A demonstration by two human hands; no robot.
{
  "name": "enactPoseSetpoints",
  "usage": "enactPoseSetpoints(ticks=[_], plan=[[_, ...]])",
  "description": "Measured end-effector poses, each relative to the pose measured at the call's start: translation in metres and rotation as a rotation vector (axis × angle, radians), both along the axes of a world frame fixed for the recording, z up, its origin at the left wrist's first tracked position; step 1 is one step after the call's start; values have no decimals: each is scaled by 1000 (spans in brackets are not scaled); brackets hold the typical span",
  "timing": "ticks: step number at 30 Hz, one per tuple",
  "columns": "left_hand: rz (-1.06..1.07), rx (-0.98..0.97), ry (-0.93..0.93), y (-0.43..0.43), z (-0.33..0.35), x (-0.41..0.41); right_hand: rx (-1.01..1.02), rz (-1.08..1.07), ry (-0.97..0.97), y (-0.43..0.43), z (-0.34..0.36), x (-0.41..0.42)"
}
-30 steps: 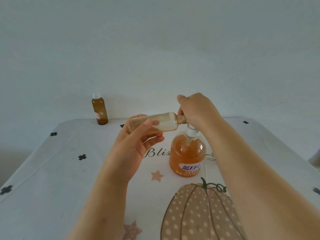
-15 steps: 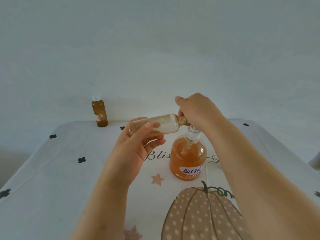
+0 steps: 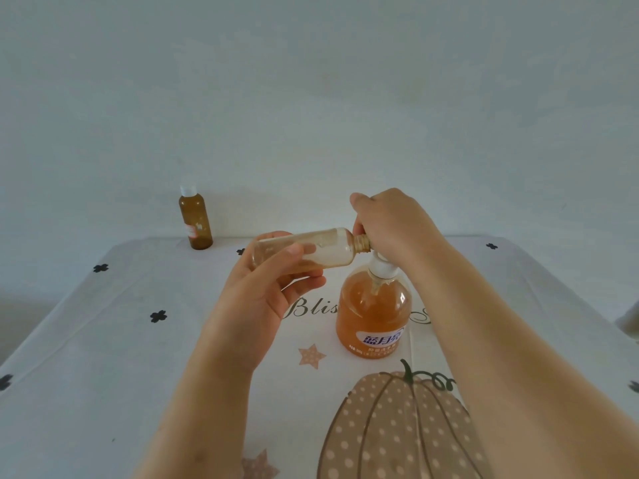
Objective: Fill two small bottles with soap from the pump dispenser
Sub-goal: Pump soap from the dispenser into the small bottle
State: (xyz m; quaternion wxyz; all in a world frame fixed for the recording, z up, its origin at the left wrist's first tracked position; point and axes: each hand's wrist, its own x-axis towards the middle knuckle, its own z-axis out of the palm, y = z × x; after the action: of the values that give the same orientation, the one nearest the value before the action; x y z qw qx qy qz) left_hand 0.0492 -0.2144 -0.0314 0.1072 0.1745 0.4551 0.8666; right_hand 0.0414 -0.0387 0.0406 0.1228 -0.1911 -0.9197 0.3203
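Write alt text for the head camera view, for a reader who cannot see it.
A left hand holds a small clear plastic bottle sideways, its open neck at the pump head of an orange soap dispenser, which the right hand grips. A capped small amber bottle stands far left on the pumpkin-print tablecloth.

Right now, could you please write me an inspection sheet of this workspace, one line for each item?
Surface: white tablecloth with pumpkin, stars and black clovers.
Job's things: pump dispenser upright, orange soap inside; clear small bottle held sideways, mouth at the pump head; capped brown bottle upright, far left.
Clutter: nothing seen.
Hands: left hand grips the clear small bottle; right hand curled over the pump head.
Cables: nothing seen.
Surroundings: plain pale wall.
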Motion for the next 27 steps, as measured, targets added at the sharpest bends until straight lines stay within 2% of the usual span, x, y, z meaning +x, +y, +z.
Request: enactPoseSetpoints(ticks=[14, 27], plan=[[-14, 27, 14, 0, 7, 5, 58, 10, 16, 0, 14, 4], [-14, 22, 5, 1, 4, 4, -26, 24, 32, 1, 9, 4]])
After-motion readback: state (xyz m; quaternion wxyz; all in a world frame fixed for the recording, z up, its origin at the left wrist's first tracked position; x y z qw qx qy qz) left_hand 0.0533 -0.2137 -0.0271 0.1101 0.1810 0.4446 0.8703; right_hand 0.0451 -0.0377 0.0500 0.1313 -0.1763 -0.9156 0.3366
